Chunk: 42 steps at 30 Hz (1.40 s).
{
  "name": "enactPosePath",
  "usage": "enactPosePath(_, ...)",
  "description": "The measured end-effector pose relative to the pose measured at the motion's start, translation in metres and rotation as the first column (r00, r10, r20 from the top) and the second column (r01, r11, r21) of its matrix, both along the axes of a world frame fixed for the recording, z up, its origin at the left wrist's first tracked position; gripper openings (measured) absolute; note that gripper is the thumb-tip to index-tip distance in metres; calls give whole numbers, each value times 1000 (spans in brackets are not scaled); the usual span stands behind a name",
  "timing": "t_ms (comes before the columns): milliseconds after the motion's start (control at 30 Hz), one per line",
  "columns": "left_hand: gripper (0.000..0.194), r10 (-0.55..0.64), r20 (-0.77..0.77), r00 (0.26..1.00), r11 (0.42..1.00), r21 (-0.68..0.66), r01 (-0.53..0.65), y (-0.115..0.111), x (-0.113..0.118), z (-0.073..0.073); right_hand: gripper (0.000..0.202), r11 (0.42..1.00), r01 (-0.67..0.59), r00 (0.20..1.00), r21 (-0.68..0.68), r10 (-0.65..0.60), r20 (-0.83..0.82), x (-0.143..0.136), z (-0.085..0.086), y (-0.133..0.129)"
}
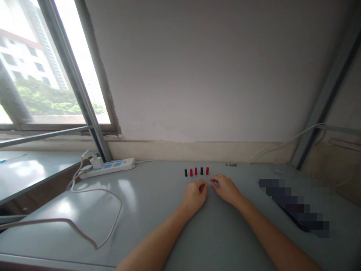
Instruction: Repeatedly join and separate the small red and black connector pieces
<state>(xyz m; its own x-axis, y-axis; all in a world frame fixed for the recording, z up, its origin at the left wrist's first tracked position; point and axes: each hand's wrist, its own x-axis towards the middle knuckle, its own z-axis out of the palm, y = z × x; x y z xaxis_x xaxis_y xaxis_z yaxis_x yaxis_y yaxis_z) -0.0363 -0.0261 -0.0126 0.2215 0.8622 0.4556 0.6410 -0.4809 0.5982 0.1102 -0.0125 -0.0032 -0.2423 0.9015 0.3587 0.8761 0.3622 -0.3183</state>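
My left hand (195, 195) is over the table with its fingers curled in and the thumb against them; whatever it holds is hidden. Close on its right, my right hand (225, 187) has its fingers bent, with a small gap between thumb and forefinger and nothing visible there. The two hands' fingertips nearly meet. Just beyond them several small cylinders stand upright in a row: a black cylinder (185, 172) at the left end, a red cylinder (191, 172) beside it, then another red, a second black cylinder (201, 171), and a red one (207, 171) nearest my right hand.
Several tiny dark pieces (232, 165) lie near the wall. On the left are a white power strip (113, 166) and a looping cable (120, 210). A blurred dark object (293, 205) lies at right, with a clear round item (279, 166) behind it. Metal posts frame the table (152, 210).
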Motion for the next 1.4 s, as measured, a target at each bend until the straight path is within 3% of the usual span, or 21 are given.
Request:
enactPosePath(500,22,19,5,1000,1000,4,-19,0,-1,0,25,1000,13,999,-21,-12,29,2,-1,0)
enactPosePath(900,21,54,8,999,999,-5,-54,-1,0,2,45,972,-33,996,-231,52,76,5,-19,9)
enactPosePath(1400,22,48,36,998,999,-15,-48,-1,1,0,51,967,15,991,-255,19,131,-4,-22,15)
